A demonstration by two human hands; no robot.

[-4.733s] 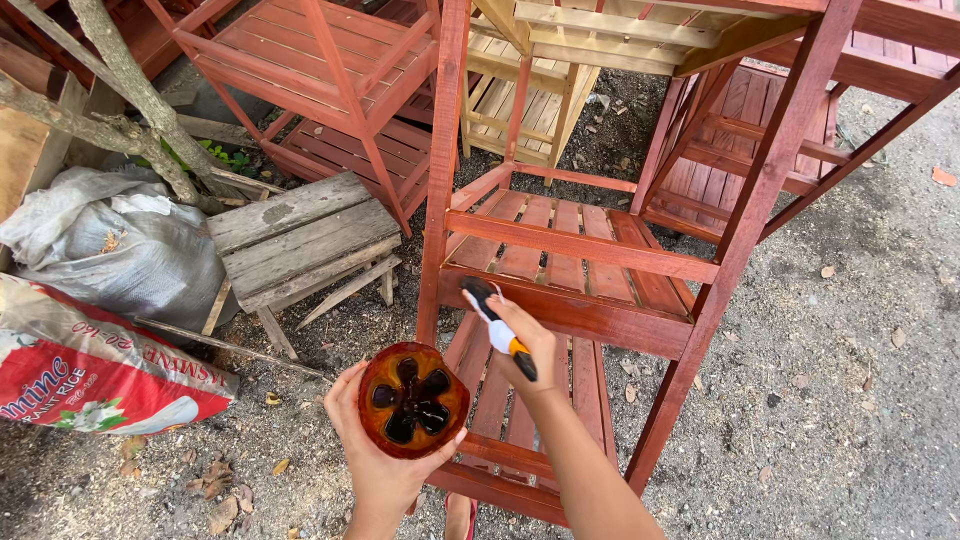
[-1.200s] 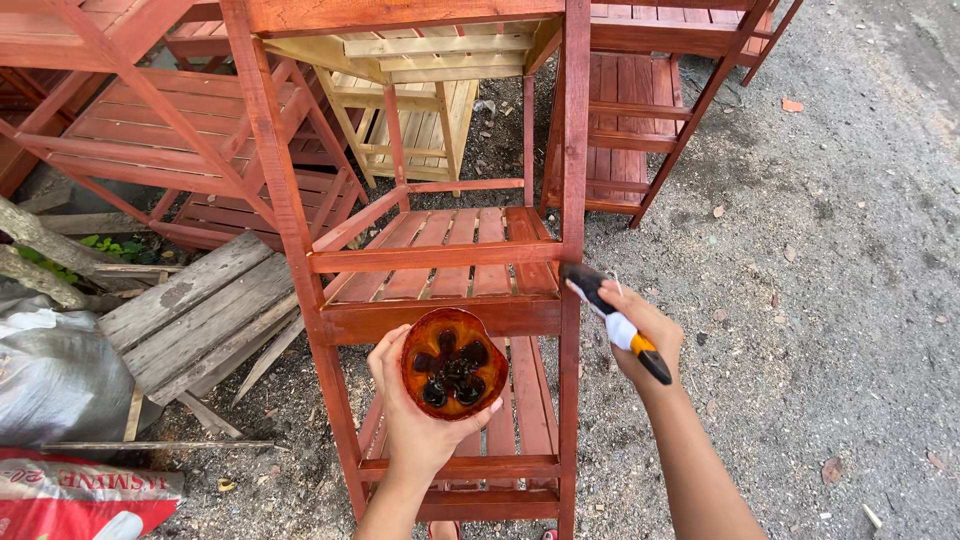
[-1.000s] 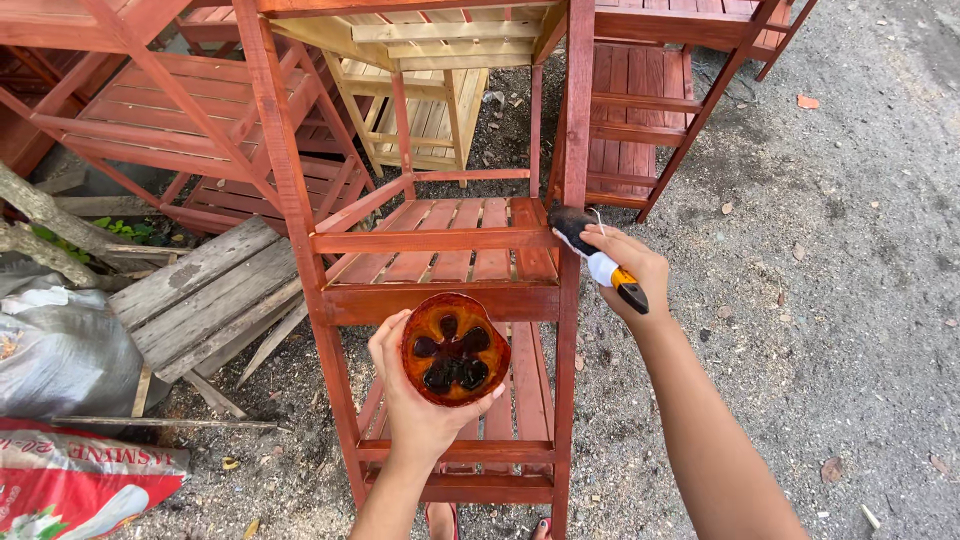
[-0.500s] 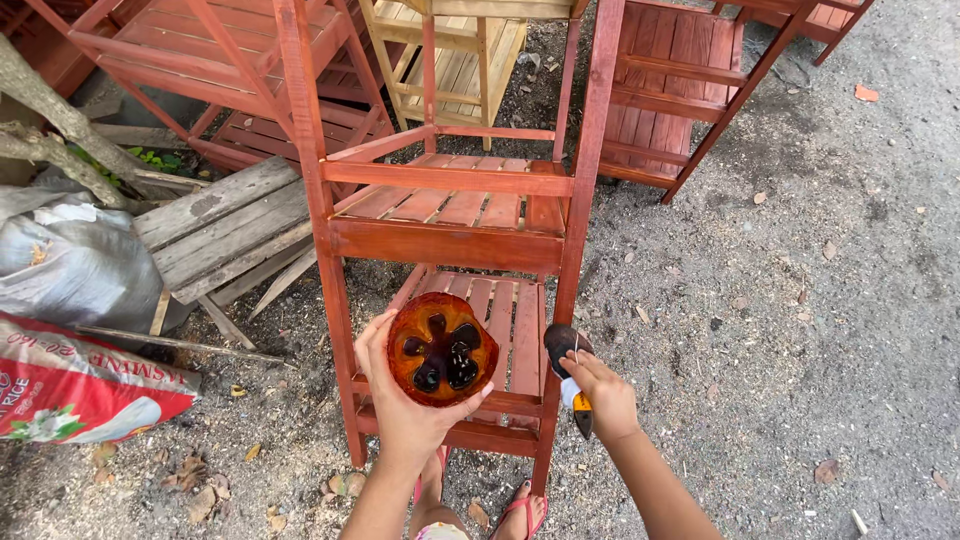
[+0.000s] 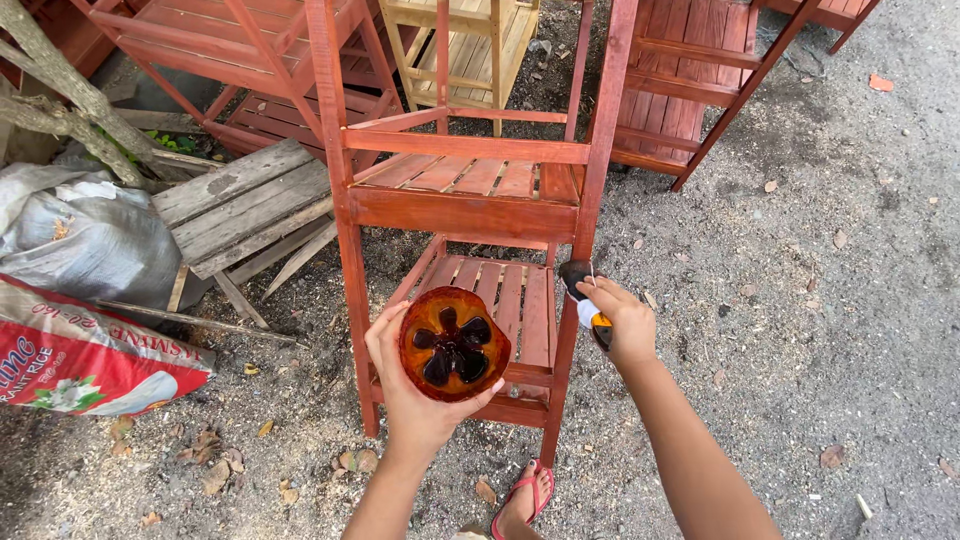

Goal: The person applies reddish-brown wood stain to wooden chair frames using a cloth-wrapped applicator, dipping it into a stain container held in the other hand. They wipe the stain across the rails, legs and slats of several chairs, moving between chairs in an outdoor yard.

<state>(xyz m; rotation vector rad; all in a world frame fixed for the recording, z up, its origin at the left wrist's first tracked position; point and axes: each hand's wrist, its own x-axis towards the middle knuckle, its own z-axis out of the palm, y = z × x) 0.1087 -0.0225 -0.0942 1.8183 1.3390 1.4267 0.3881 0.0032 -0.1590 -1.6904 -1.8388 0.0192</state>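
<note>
My left hand (image 5: 415,392) holds a round cut-off container (image 5: 453,343) with dark red-brown stain in its bottom, at chest height in front of a red-stained wooden shelf rack (image 5: 462,212). My right hand (image 5: 625,322) grips a paintbrush (image 5: 582,296) with a white and orange handle. Its dark bristles touch the rack's right front leg, just below the upper slatted shelf. The lower slatted shelf lies behind the container.
More stained racks (image 5: 690,70) and one unstained rack (image 5: 462,50) stand behind. A weathered pallet piece (image 5: 245,205), a grey sack (image 5: 80,235) and a red printed bag (image 5: 80,352) lie left. Gravel ground (image 5: 830,300) is on the right. My sandalled foot (image 5: 522,498) is below.
The brush rose along the right front leg from beside the lower shelf to just under the upper shelf. The container stayed in my left hand, and my view shifted slightly.
</note>
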